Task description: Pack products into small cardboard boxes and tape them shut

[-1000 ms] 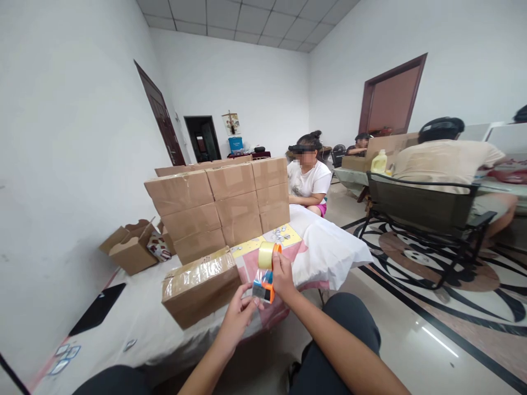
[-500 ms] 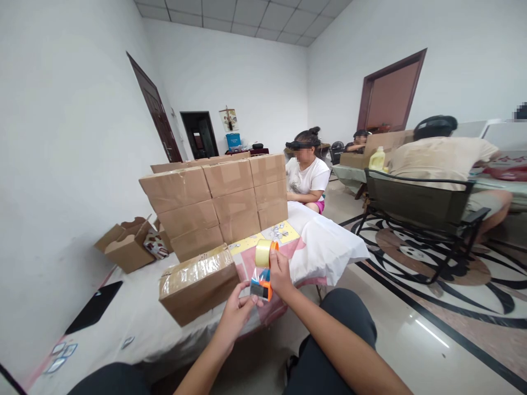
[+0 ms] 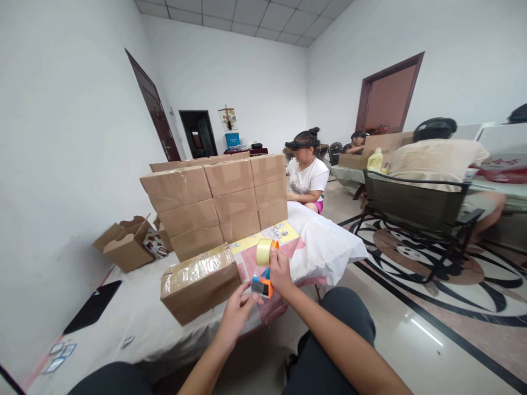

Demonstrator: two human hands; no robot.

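My right hand [image 3: 280, 270] is wrapped round an orange and blue tape dispenser [image 3: 267, 287], which carries a wide roll of yellowish clear tape [image 3: 264, 252] at its top. Below the roll, my left hand [image 3: 239, 308] has its fingers pinched at the dispenser's lower front, where clear film shows; they seem to grip the tape's end. Left of both hands, a cardboard box [image 3: 200, 284] with shiny tape along its top rests on the table, apart from them.
Behind that box rises a stack of taped cardboard boxes [image 3: 214, 200] on the cloth-covered table [image 3: 325, 233]. An opened carton [image 3: 128, 247] and a dark flat pad [image 3: 93, 307] lie left. Across the table sits a person in white [image 3: 309, 175]; a dark chair [image 3: 415, 206] stands right.
Almost nothing differs. The hands keep their hold on the dispenser and tape, and the view has shifted very slightly.
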